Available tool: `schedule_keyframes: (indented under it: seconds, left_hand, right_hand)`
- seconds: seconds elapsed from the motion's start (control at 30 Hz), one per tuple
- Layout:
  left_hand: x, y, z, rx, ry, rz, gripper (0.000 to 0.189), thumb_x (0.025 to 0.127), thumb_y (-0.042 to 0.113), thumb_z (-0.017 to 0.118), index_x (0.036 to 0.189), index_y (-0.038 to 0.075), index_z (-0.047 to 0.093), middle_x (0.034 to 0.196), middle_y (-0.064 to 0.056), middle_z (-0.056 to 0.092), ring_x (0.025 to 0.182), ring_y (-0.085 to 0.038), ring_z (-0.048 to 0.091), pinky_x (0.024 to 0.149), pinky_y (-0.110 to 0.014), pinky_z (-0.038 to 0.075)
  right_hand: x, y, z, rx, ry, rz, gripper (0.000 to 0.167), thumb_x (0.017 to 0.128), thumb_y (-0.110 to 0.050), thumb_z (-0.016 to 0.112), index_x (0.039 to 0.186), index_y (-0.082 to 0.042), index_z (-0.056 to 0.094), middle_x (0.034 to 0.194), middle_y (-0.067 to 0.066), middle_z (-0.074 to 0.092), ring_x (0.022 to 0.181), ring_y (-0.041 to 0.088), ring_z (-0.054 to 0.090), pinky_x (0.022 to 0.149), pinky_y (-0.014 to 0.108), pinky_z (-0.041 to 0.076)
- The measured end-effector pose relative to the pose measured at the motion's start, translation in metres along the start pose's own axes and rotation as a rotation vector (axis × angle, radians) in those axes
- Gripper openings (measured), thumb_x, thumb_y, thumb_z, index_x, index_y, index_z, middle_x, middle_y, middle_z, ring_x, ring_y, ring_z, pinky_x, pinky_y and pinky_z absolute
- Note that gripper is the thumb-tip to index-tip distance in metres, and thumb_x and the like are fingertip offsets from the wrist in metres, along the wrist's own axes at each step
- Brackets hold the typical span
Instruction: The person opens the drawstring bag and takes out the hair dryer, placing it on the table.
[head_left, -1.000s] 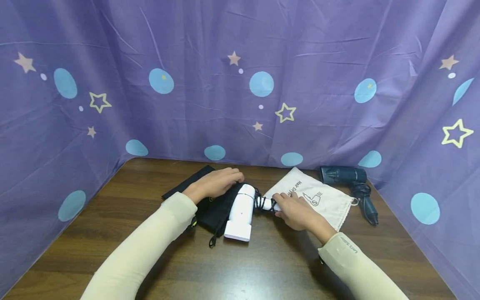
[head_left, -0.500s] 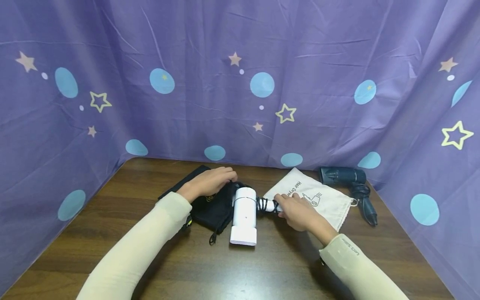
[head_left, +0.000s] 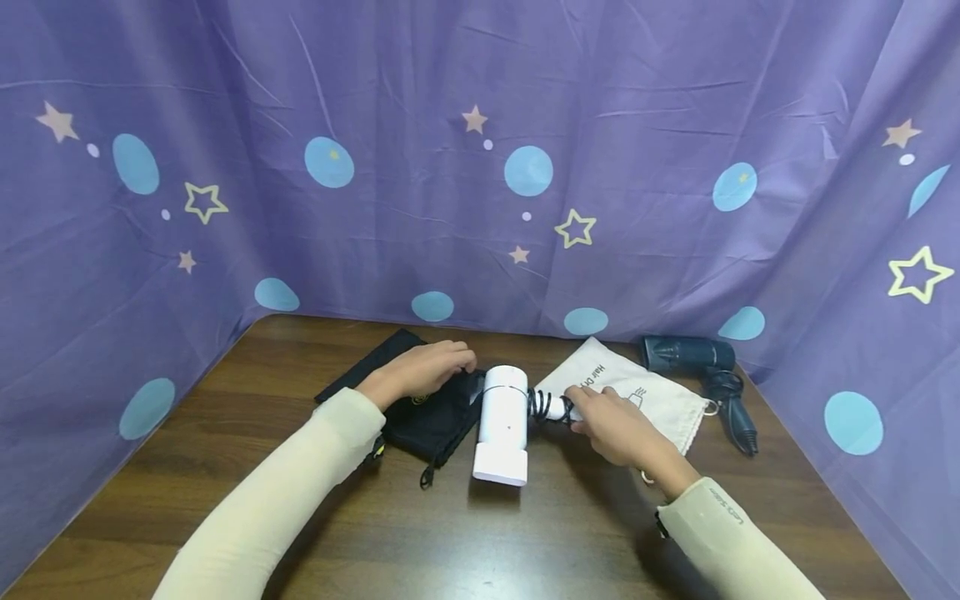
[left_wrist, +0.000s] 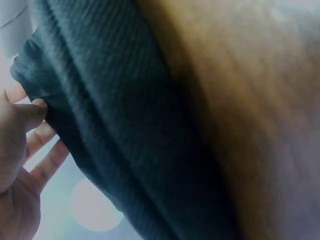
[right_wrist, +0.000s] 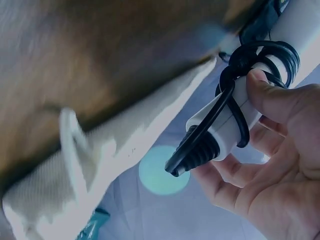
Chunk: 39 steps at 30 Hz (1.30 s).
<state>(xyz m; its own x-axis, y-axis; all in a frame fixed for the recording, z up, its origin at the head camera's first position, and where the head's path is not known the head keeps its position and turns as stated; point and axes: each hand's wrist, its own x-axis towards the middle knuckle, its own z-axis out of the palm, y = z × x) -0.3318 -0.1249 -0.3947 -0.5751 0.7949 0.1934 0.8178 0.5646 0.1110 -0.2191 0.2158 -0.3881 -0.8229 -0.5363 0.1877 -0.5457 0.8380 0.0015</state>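
Observation:
A white hair dryer (head_left: 504, 425) is held in my right hand (head_left: 618, 425) by its handle, with a black cord wound round it. The right wrist view shows my thumb and fingers gripping the white handle (right_wrist: 240, 107), the cord (right_wrist: 230, 90) looped about it. My left hand (head_left: 426, 368) pinches the edge of a black drawstring pouch (head_left: 427, 425) lying to the left of the dryer. Up close in the left wrist view, the thumb presses the dark cloth (left_wrist: 55, 95) against the fingers.
Beyond my right hand lies a white cloth bag (head_left: 675, 404) printed with a hair dryer. A dark blue hair dryer (head_left: 690, 354), its cord wrapped, rests at the table's back right. A purple curtain (head_left: 420, 125) surrounds the wooden table (head_left: 360, 533).
The white hair dryer has moved right, away from the black pouch, with my right hand on its handle. My left hand has shifted slightly left with the pouch edge.

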Motion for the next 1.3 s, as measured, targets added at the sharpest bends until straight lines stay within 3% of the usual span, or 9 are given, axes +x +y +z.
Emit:
schedule_keyframes:
  seconds: [0.27,0.47,0.7,1.07,1.3]
  left_hand:
    - [0.001,0.004,0.005,0.007,-0.026,0.013,0.018,0.104,0.003,0.055,0.112,0.018,0.061,0.110,0.002,0.061,0.097,-0.015,0.057,0.081,-0.035,0.051]
    - [-0.003,0.006,0.007,0.022,-0.042,0.037,0.016,0.104,0.003,0.054,0.111,0.016,0.061,0.107,0.002,0.061,0.095,-0.014,0.057,0.080,-0.035,0.052]
    - [-0.011,0.007,0.009,0.026,-0.040,0.067,0.016,0.102,0.003,0.058,0.110,0.016,0.062,0.106,0.000,0.063,0.095,-0.015,0.058,0.082,-0.035,0.052]
    - [-0.028,0.011,0.004,0.056,-0.006,0.113,0.019,0.100,0.000,0.061,0.109,0.016,0.062,0.106,0.002,0.062,0.096,-0.014,0.059,0.084,-0.034,0.053]
    - [-0.038,0.016,-0.001,0.093,0.003,0.146,0.021,0.099,-0.001,0.062,0.110,0.017,0.063,0.106,0.002,0.061,0.096,-0.015,0.059,0.085,-0.033,0.052]
  right_hand:
    - [-0.003,0.018,-0.014,-0.019,0.042,0.045,0.031,0.093,-0.015,0.075,0.115,-0.005,0.056,0.089,0.003,0.063,0.070,0.027,0.057,0.067,0.049,0.050]
    - [0.002,0.023,-0.017,-0.012,0.034,0.116,0.029,0.095,-0.016,0.072,0.114,-0.004,0.055,0.089,0.007,0.063,0.070,0.032,0.058,0.063,0.050,0.050]
    - [0.015,0.027,-0.020,-0.015,0.006,0.181,0.026,0.096,-0.015,0.069,0.112,-0.003,0.054,0.092,0.011,0.062,0.078,0.039,0.061,0.067,0.054,0.052]
    - [0.035,0.029,-0.019,-0.005,0.000,0.226,0.023,0.097,-0.015,0.068,0.105,-0.002,0.051,0.085,0.010,0.058,0.076,0.037,0.061,0.070,0.053,0.051]
    - [0.054,0.018,-0.021,0.004,-0.028,0.292,0.028,0.098,-0.017,0.067,0.112,0.003,0.052,0.094,0.016,0.063,0.083,0.042,0.063,0.072,0.054,0.053]
